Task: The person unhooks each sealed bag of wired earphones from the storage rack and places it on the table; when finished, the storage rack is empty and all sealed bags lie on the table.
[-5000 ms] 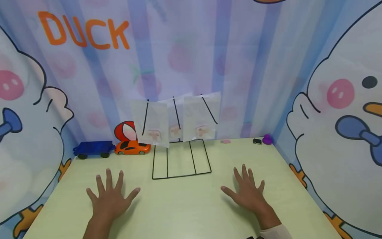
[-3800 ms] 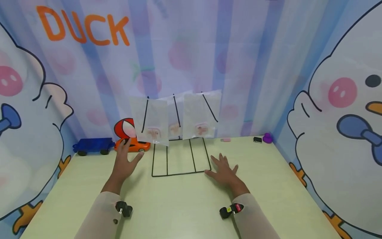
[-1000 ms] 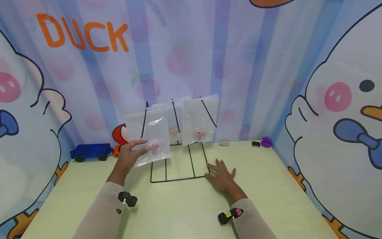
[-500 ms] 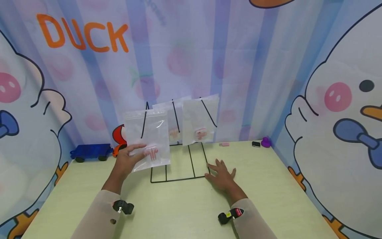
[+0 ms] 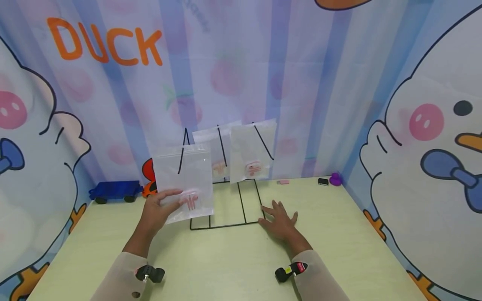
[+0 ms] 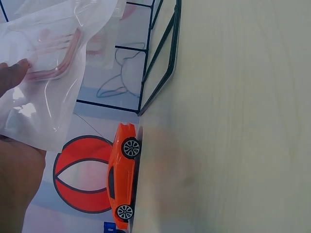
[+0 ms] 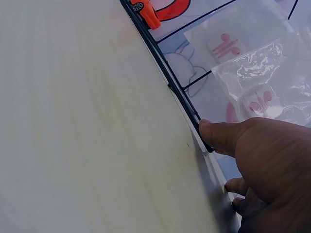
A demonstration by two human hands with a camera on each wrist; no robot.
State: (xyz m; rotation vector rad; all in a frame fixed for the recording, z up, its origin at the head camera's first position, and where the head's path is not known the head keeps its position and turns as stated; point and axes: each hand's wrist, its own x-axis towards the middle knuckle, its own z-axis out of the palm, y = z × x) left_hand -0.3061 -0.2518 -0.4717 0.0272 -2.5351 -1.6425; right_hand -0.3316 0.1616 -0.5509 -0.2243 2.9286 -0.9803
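My left hand [image 5: 154, 213] pinches the lower left part of a clear zip bag [image 5: 197, 175]. Pink earphones in a small case [image 5: 191, 202] show inside it; the thumb lies on that case in the left wrist view. One black prong of the wire display rack [image 5: 229, 226] pokes out in front of this bag's upper half. Two more bags, a middle one [image 5: 208, 136] and a right one [image 5: 244, 144], hang on the other prongs with similar contents. With fingers spread, my right hand [image 5: 280, 223] touches the rack's front right corner; its thumb rests on the bar in the right wrist view.
Left of the rack stand a blue toy wagon [image 5: 116, 190] and an orange toy car [image 6: 121, 170], mostly hidden by the bag in the head view. A pink eraser-like block [image 5: 283, 182], a small black item [image 5: 323, 181] and a purple object [image 5: 335, 179] lie along the back right.
My left hand has reached the left bag, gripped it, and drawn it forward and down along its prong. My right hand has moved in to the rack's corner and stays there.
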